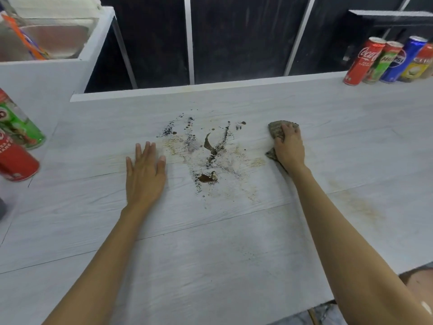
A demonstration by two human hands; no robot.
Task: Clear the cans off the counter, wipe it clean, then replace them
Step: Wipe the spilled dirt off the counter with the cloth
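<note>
Cans (pixel 389 61) stood in a row at the counter's far right edge, well clear of the spill (pixel 208 151), and two more cans (pixel 16 137) sat off to the spill's left at the frame's border (whether those rested on the same counter I could not tell). Clearing, by the look of it, was done: nothing stood on the dirty patch. The spill itself, dark grit, brown smears and a yellowish haze, lay spread over the middle of the counter (pixel 210 254), largely unwiped.

Just right of the spill, the right hand (pixel 289 146) pressed a grey-brown rag (pixel 276 129) flat to the surface, fingers curled together over its top, the cloth poking out beyond the fingertips and beside the wrist. Just left of the spill, the left hand (pixel 145 170) lay palm down, fingers straight and slightly spread, holding nothing, apparently bracing.

A fainter tan stain (pixel 358 205) showed further right of the spill, nearer the person. So wiping seemed barely begun; the whole mess and that stain were left, then returning the cans
</note>
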